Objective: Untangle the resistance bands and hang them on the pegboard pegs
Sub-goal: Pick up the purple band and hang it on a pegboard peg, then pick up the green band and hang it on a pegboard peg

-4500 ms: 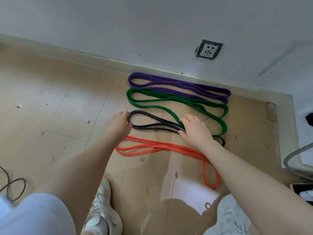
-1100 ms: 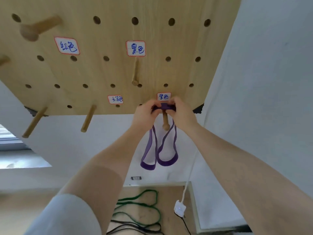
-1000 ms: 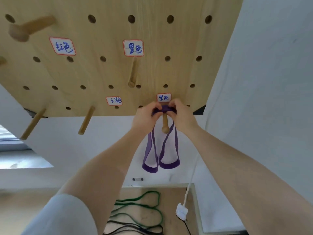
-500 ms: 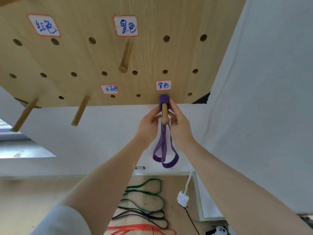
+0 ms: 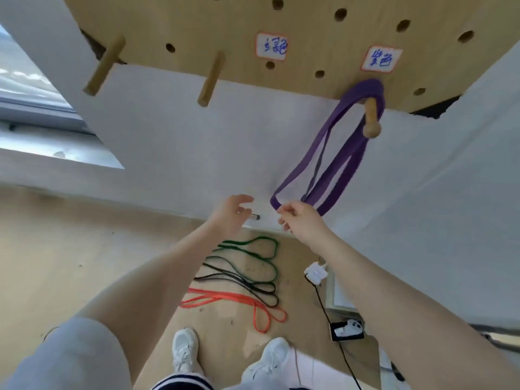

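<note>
Head camera: purple resistance band (image 5: 334, 161) hangs on its pegboard peg (image 5: 371, 119). My right hand (image 5: 299, 218) pinches its lowest loop; my left hand (image 5: 233, 215) is relaxed, empty. Green band (image 5: 253, 249), black band (image 5: 242, 282) and orange band (image 5: 239, 302) lie on the floor below.

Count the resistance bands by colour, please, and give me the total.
Purple band: 1, hanging on a peg
Green band: 1, on the floor
Black band: 1, on the floor
Orange-red band: 1, on the floor
Total: 4
</note>
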The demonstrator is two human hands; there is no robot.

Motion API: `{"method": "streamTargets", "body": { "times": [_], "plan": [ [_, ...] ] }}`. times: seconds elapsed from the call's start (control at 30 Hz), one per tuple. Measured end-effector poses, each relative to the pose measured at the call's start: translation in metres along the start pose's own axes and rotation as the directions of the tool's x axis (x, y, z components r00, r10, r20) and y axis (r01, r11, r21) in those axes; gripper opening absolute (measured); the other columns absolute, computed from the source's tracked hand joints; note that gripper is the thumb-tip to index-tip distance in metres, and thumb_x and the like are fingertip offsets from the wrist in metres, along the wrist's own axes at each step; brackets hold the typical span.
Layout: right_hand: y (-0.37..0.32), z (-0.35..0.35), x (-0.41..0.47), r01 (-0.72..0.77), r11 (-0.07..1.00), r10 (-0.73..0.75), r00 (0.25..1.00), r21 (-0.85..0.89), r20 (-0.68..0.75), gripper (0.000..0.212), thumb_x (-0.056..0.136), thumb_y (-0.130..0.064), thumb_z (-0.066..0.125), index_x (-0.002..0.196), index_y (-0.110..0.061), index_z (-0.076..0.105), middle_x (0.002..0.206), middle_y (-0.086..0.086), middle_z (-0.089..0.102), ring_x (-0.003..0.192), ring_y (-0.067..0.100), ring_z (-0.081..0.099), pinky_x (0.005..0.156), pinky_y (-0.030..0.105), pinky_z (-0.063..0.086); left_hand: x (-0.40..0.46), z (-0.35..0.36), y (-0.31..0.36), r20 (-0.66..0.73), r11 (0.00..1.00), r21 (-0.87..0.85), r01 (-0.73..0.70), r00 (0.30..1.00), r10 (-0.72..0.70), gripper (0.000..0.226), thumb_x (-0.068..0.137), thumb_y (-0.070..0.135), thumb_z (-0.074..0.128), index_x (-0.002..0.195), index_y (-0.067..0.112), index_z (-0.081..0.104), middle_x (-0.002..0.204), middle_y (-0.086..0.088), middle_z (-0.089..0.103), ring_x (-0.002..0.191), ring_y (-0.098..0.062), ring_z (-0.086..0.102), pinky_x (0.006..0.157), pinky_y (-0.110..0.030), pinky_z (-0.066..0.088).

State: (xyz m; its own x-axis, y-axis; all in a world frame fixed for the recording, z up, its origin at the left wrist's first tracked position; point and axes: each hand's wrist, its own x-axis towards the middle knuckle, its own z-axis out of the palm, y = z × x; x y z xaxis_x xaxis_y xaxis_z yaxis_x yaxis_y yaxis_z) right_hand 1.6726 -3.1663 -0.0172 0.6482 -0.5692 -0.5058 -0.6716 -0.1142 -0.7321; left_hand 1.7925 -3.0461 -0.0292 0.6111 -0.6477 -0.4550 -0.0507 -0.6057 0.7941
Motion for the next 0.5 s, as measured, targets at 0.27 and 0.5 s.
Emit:
{"method": "streamTargets", "body": {
  "times": [0.27, 0.5],
  "plan": [
    [0.055, 0.189, 0.094, 0.042, 0.963, 0.024, 0.970, -0.265, 0.242, 0.014, 0.097, -0.019, 0.043, 0.097, -0.021, 0.056, 0.099, -0.001, 0.063, 0.089, 0.017, 0.059, 0.076, 0.028, 0.047, 0.022, -0.026, -0.238, -0.147, 0.902, -0.201, 0.382, 0.899, -0.413, 0.018, 0.087, 0.009, 0.044, 0.095, 0.018, 0.058, 0.094, -0.014, 0.061, 0.089, -0.030, 0.060, 0.078, -0.038, 0.048],
    [0.204, 0.366, 0.230, 0.108, 0.920, -0.012, 0.969, -0.376, 0.248, 0.020, 0.094, -0.018, 0.045, 0.107, -0.017, 0.060, 0.109, 0.001, 0.062, 0.100, 0.019, 0.056, 0.084, 0.030, 0.045, 0.126, 0.029, -0.452, -0.158, 0.889, -0.168, 0.426, 0.878, -0.451, 0.034, 0.089, 0.008, 0.044, 0.119, 0.006, 0.058, 0.119, -0.015, 0.061, 0.111, -0.031, 0.056, 0.095, -0.042, 0.046]
  ]
}}
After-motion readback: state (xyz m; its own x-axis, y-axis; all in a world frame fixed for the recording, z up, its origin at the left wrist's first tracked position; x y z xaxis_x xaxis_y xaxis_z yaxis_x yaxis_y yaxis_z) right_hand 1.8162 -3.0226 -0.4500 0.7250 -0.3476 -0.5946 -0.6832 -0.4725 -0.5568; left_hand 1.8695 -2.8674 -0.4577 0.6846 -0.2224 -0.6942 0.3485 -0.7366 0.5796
